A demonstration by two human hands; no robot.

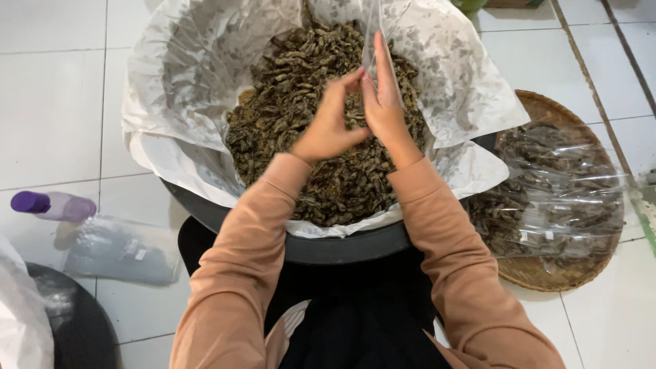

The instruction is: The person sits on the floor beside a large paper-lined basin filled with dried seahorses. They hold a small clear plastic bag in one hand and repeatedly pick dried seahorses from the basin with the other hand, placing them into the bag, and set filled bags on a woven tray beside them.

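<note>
A wide black basin (342, 249) lined with white paper (184, 82) holds a heap of dark brown dried pieces (294, 109). Both my hands meet above the heap. My left hand (328, 130) is curled, its fingertips pinching the edge of a thin clear plastic bag (372, 31). My right hand (384, 102) presses against the same bag with its fingers held straight and pointing away from me. The bag stands up between the two hands and is hard to make out. Peach sleeves cover both forearms.
A round woven tray (547, 273) to the right of the basin carries several clear bags (553, 198) filled with the dark pieces. On the tiled floor at left lie a purple-capped bottle (55, 205) and a stack of flat plastic bags (123, 253). A dark container (75, 328) sits at bottom left.
</note>
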